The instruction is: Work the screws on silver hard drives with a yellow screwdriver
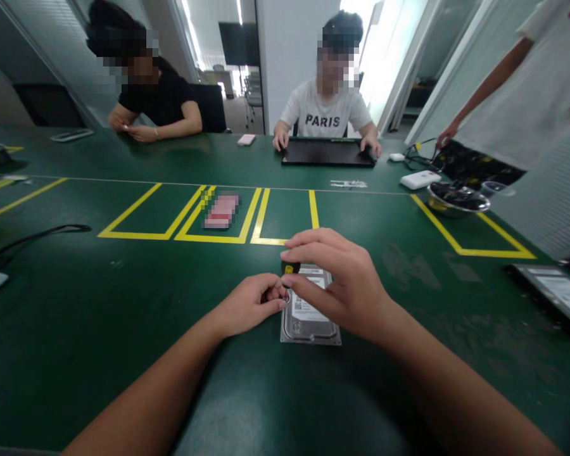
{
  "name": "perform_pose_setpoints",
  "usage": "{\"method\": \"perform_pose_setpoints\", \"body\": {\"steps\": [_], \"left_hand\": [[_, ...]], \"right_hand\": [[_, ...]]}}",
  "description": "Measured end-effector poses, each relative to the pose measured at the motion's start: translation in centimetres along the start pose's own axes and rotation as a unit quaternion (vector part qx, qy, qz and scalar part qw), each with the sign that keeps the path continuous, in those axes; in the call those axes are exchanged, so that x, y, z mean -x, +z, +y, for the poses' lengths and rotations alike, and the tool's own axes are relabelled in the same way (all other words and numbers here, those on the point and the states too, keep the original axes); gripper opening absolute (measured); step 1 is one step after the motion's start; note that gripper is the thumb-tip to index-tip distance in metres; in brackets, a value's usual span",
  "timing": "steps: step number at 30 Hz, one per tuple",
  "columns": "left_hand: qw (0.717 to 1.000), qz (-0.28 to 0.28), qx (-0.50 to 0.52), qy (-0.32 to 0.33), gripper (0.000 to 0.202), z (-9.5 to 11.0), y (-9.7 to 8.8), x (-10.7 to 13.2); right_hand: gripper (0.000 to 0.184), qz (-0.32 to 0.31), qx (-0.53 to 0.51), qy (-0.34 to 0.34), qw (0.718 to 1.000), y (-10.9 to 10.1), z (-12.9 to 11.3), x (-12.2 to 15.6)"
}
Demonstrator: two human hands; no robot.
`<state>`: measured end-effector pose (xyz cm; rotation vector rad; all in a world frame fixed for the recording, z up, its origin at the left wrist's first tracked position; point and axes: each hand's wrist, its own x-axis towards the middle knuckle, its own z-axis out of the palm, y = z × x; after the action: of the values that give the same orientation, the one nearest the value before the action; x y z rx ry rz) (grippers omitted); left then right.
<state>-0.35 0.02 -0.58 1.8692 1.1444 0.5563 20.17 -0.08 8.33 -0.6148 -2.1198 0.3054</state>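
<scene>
Head view: on the green counter (247, 392) lies a hard drive (308, 316), the right hand (358, 285) pinching a black-and-yellow handle (291, 268) over it. Yellow tape (211, 239) and a blurred pink item (222, 211) lie beyond; a metal bowl (456, 208) stands far right. The left hand's (249, 307) fingers curl at the drive's left edge, their grip hidden. The right hand covers part of the drive.

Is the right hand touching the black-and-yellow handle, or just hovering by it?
Touching. The head view shows the right hand with the handle pinched between thumb and fingertips, no gap at either side.
</scene>
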Motion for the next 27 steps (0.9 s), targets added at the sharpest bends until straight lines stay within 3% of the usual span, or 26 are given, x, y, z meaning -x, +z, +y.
{"method": "perform_pose_setpoints", "body": {"steps": [5, 11, 18, 27], "left_hand": [[1.000, -0.002, 0.000, 0.004, 0.014, 0.09, -0.07, -0.02], [1.000, -0.003, -0.001, 0.002, 0.014, -0.03, -0.02, -0.03], [1.000, 0.003, 0.000, -0.001, 0.013, 0.13, -0.07, -0.01], [1.000, 0.000, 0.014, 0.002, 0.012, -0.13, -0.05, -0.05]], "right_hand": [[0.009, 0.005, 0.003, 0.003, 1.000, 0.11, 0.09, 0.02], [0.023, 0.000, -0.005, -0.013, 1.000, 0.08, 0.05, 0.15], [0.012, 0.002, 0.006, -0.001, 1.000, 0.05, 0.06, 0.00], [0.021, -0.007, -0.002, 0.000, 1.000, -0.23, 0.05, 0.15]]}}
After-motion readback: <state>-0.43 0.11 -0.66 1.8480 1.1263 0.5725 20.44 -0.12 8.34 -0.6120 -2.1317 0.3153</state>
